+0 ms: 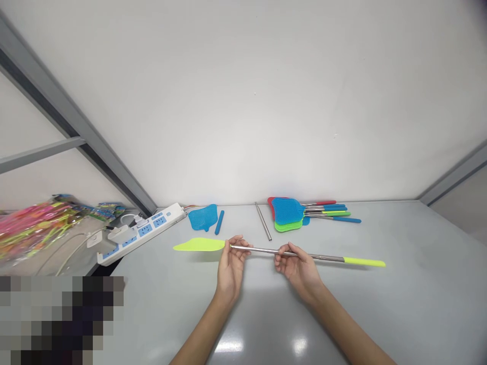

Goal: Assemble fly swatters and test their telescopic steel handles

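**Both hands clenched on yellow-green fly swatter, shaft near level**

Yellow-green fly swatter point(289, 252) lies across both hands above the front of the grey table top point(399, 304), running left to right. Steel shaft point(258, 249) looks extended. Flat swatter head point(198, 245) points left, grip sleeve point(364, 261) points right. Cannot tell whether the head touches the table top.

Step in hand, as judged: two-handed work on the shaft, not the head. Sliding either hand along it would call for easing that hand's fingers first.

Left hand point(232, 266) grasps the shaft just behind the head, fingers and thumb closed round it. Right hand point(299, 271) grasps near mid-shaft, fingers curled under, thumb on top. Neither hand is released. Forearms come in from the bottom edge and angle toward each other, palms turned inward.

Beyond the hands: loose steel rod point(263, 221), blue swatter mesh point(203, 218) and blue handle piece point(219, 222) lie apart on the table top. Further right, a stack of red, blue and green swatters point(287, 212) has its shafts fanned right. White-and-blue power strip point(140, 233) sits at the left edge, with bagged pink plastic goods point(34, 233) beyond it
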### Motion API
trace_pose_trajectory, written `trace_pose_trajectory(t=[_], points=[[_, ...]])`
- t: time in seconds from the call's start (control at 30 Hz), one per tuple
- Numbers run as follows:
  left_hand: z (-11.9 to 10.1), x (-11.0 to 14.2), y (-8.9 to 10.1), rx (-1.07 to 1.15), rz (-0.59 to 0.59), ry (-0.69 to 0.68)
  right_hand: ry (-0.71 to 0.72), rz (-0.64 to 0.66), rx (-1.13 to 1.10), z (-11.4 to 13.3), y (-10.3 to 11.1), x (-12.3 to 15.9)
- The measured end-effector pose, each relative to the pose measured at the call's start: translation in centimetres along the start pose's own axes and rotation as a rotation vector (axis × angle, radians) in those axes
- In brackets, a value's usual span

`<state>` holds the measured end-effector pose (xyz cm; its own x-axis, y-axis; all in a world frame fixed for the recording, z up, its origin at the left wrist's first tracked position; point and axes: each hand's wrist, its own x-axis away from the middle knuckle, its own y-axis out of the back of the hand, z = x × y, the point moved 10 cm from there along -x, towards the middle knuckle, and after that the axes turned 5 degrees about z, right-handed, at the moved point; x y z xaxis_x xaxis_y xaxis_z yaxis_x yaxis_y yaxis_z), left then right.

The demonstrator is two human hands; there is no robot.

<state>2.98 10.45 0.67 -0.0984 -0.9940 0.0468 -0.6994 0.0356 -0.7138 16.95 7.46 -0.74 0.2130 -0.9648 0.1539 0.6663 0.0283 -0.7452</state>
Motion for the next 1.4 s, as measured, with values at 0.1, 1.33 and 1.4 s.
trace_pose_trajectory(t=[0.1, 1.33, 1.4], points=[[0.1, -0.1, 0.6, -0.13, -0.049, -0.018, 0.013, -0.011, -0.015, 0.0, 0.4, -0.1], [2.8, 0.4, 0.7, -0.387, -0.04, 0.091, 0.264, -0.495, -0.048, 0.5, 6.1, 1.3], [3.6, 0.8, 0.4, -0.413, -0.021, 0.121, 0.336, -0.534, -0.079, 0.9, 6.5, 1.6]])
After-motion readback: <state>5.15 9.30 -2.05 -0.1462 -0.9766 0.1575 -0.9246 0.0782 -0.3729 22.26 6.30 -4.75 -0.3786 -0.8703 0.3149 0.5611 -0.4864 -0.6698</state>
